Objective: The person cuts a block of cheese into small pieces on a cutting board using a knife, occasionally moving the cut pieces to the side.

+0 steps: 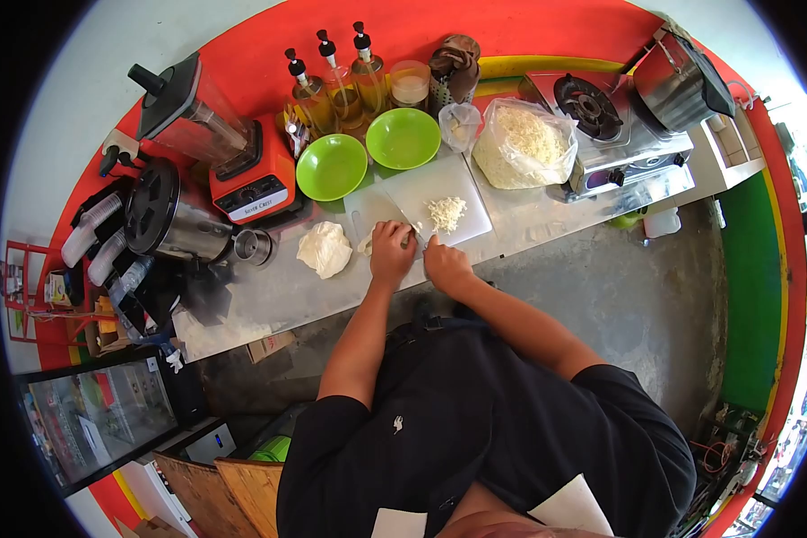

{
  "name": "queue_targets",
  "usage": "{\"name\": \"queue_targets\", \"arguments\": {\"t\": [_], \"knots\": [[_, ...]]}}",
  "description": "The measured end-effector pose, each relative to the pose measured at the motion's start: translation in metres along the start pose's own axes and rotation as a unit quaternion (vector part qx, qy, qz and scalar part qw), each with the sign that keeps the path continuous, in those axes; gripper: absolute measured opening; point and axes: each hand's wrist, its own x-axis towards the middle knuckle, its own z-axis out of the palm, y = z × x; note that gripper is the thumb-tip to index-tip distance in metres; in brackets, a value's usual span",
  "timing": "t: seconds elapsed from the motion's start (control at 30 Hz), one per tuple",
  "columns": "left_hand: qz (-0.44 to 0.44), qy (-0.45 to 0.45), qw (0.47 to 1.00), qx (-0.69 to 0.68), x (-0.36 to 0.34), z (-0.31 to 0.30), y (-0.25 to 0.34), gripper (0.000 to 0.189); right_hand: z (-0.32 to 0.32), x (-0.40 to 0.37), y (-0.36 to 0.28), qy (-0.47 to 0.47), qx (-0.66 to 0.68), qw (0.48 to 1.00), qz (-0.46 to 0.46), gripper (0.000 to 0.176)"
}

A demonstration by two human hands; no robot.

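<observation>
On the white cutting board (462, 179) lies a small heap of chopped pale food (446, 213). My right hand (448, 267) is wrapped round the handle of a knife (413, 218), whose blade points away over the board. To its left, my left hand (393, 251) presses down with bent fingers on a pale piece of food (366, 243), mostly hidden under the palm, close beside the blade. A whitish crumpled bundle (324, 250) sits on the metal counter left of the board.
Two green bowls (332, 168) stand behind the board, with pump bottles (342, 90) beyond. A red blender (251, 184) and a steel pot (175, 215) are at left. Right are a bag of shredded pale food (524, 143) and a gas stove (592, 112). The counter's front edge runs before me.
</observation>
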Motion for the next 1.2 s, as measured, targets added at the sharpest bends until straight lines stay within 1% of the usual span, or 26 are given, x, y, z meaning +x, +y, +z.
{"name": "queue_targets", "arguments": {"t": [0.1,0.17,0.3,0.4,0.5,0.57,0.6,0.7,0.8,0.87,1.0,1.07,1.2], "knots": [[0.004,0.005,1.0,0.003,0.001,-0.001,0.0,0.008,0.009,0.004,0.002,0.007,0.006,1.0,0.006,0.019],[-0.001,-0.011,1.0,0.009,0.0,-0.003,0.002,0.008,0.011,0.011,0.006,0.002,0.009,1.0,-0.009,0.03],[0.007,-0.009,1.0,-0.006,-0.001,-0.004,-0.001,0.007,0.006,0.004,0.004,-0.003,-0.004,1.0,-0.017,0.031],[0.02,0.005,0.999,-0.033,-0.002,-0.004,-0.002,0.007,0.01,0.0,0.004,-0.006,0.011,1.0,0.005,0.031],[0.009,-0.002,0.999,-0.045,-0.002,-0.004,-0.006,0.007,0.006,0.005,0.003,0.0,0.018,1.0,-0.007,0.031],[0.002,-0.01,0.999,-0.047,-0.001,-0.004,-0.006,0.007,0.004,0.005,0.004,0.021,-0.021,0.999,-0.036,0.031],[0.002,-0.01,0.999,-0.046,-0.001,-0.005,-0.006,0.007,0.005,0.003,0.003,0.021,-0.021,0.999,-0.036,0.031],[0.002,-0.008,0.999,-0.046,-0.001,-0.003,-0.006,0.008,0.009,-0.003,0.003,0.003,-0.007,1.0,-0.005,0.031],[0.005,-0.01,1.0,-0.026,-0.001,-0.002,-0.008,0.008,0.008,0.002,0.001,-0.015,0.009,1.0,0.015,0.031],[0.015,-0.02,0.999,-0.026,-0.002,-0.004,-0.007,0.007,0.005,0.007,0.002,0.008,0.006,1.0,-0.014,0.032],[0.033,-0.009,0.999,-0.007,-0.007,-0.008,0.008,0.01,0.002,0.0,0.002,-0.001,0.003,1.0,-0.015,0.032],[0.029,-0.001,0.999,0.016,-0.005,-0.011,0.014,0.01,0.006,-0.004,0.003,-0.014,0.019,1.0,0.015,0.031],[-0.006,-0.027,0.999,0.045,-0.002,-0.012,0.019,0.008,0.003,0.004,0.002,-0.019,0.037,0.999,0.011,0.029]]}}
